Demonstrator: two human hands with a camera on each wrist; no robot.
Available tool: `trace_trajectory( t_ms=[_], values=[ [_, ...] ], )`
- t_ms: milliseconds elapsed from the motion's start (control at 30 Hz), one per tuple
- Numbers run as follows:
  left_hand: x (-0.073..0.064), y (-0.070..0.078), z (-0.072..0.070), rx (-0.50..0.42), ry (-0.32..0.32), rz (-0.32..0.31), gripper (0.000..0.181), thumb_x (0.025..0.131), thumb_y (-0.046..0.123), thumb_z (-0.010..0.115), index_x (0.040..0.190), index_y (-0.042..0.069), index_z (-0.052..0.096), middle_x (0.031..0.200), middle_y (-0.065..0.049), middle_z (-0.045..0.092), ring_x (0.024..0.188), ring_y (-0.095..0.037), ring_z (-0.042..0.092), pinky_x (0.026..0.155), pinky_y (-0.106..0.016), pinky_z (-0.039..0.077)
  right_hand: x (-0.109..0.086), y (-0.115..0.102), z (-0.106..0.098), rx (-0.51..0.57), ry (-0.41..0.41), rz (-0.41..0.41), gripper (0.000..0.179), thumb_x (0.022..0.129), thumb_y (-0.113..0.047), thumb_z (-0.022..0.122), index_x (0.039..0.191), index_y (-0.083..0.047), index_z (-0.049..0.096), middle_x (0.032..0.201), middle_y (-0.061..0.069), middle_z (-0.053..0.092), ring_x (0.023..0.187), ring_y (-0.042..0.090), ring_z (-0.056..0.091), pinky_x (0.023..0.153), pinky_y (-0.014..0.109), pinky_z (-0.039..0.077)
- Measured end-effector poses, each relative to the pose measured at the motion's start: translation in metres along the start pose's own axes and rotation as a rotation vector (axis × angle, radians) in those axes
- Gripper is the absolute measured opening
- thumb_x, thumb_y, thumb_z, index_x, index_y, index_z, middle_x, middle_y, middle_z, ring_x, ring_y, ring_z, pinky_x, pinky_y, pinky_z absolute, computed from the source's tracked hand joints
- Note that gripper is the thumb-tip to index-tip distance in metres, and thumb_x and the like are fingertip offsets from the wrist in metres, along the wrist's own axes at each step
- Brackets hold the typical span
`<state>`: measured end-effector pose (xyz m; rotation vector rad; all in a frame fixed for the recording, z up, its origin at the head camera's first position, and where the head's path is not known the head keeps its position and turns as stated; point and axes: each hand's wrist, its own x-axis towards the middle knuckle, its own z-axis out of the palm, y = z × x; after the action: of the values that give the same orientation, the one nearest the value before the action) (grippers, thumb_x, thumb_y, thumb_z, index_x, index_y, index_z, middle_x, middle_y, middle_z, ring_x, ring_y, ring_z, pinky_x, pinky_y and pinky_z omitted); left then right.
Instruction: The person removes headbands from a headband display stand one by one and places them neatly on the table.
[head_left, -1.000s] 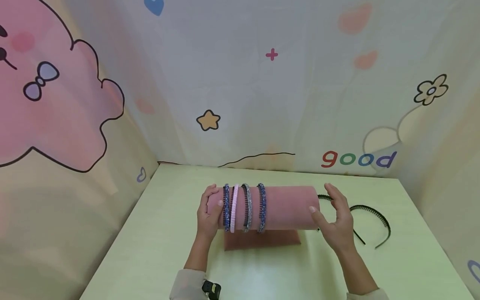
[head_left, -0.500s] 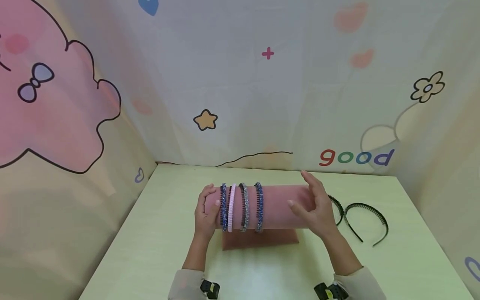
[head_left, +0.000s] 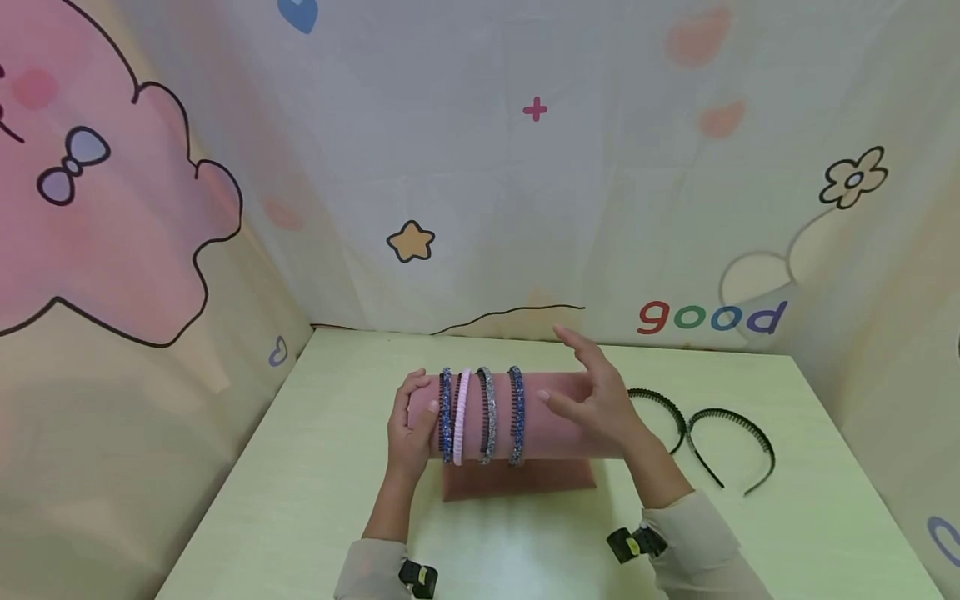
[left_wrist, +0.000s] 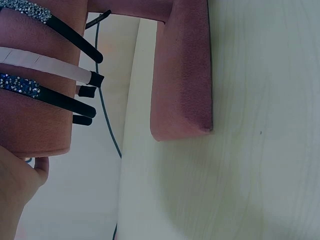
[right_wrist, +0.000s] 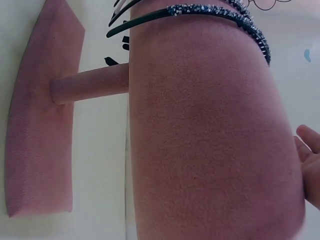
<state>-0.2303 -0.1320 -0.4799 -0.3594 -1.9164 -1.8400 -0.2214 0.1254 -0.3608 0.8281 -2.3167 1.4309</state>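
Observation:
A pink velvet headband stand (head_left: 551, 437), a horizontal roll on a post and flat base (left_wrist: 182, 85), stands on the table. Its left end is gripped by my left hand (head_left: 408, 429), thumb in front. From left to right the roll carries a blue glitter headband (head_left: 446, 421), a pale pink headband (head_left: 461, 421), a silver glitter headband (head_left: 490, 421) and a second blue glitter headband (head_left: 517, 421). Their dark ends hang below the roll in the left wrist view. My right hand (head_left: 600, 408), thumb and fingers spread apart, overlaps the roll's right part in the head view and holds nothing.
Right of the stand, two black toothed headbands (head_left: 763, 437) lie side by side on the pale table (head_left: 825, 517). A printed cloth (head_left: 480, 183) with cartoon figures closes off the back and sides. In the left wrist view a thin dark cord (left_wrist: 106, 117) hangs behind the roll.
My right hand has moved left from beyond the stand's right end to in front of its right part, fingers still spread. My left hand keeps its grip on the left end.

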Motion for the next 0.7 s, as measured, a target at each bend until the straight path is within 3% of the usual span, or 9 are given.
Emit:
trace_trajectory(
  t_ms=[200,467,567,700],
  values=[
    [0.0,0.003,0.0,-0.001,0.001,0.003,0.031,0.086,0.015,0.048,0.116,0.01,0.042,0.132,-0.004,0.032,0.121,-0.018,0.027,0.094,-0.043,0.024,0.009,0.018,0.006,-0.07,-0.124,0.045,0.074,0.072,-0.023,0.068,0.134,-0.018,0.027,0.132,0.002,0.034,0.117,0.02,0.032,0.091,0.042,0.028],
    [-0.001,0.027,0.003,0.001,-0.001,0.01,0.03,0.085,0.007,0.045,0.114,0.001,0.04,0.132,-0.013,0.031,0.12,-0.024,0.028,0.093,-0.047,0.024,0.008,0.039,0.011,-0.148,-0.23,0.126,0.078,0.068,-0.049,0.064,0.133,-0.032,0.026,0.129,-0.007,0.036,0.118,0.014,0.03,0.092,0.042,0.027],
    [-0.001,0.029,0.004,0.007,-0.006,0.011,0.03,0.086,0.008,0.044,0.114,0.0,0.039,0.132,-0.012,0.031,0.12,-0.023,0.027,0.093,-0.046,0.024,0.007,0.038,0.013,-0.264,-0.272,0.108,0.078,0.066,-0.057,0.06,0.133,-0.034,0.026,0.129,-0.009,0.036,0.118,0.014,0.03,0.092,0.041,0.027],
    [-0.001,0.02,0.003,0.001,-0.006,0.005,0.03,0.086,0.008,0.045,0.115,0.003,0.04,0.132,-0.011,0.031,0.121,-0.021,0.027,0.094,-0.045,0.024,0.007,0.035,0.019,-0.547,-0.34,0.061,0.082,0.063,-0.072,0.047,0.133,-0.036,0.023,0.127,-0.006,0.039,0.115,0.018,0.035,0.091,0.043,0.027]
  ],
)
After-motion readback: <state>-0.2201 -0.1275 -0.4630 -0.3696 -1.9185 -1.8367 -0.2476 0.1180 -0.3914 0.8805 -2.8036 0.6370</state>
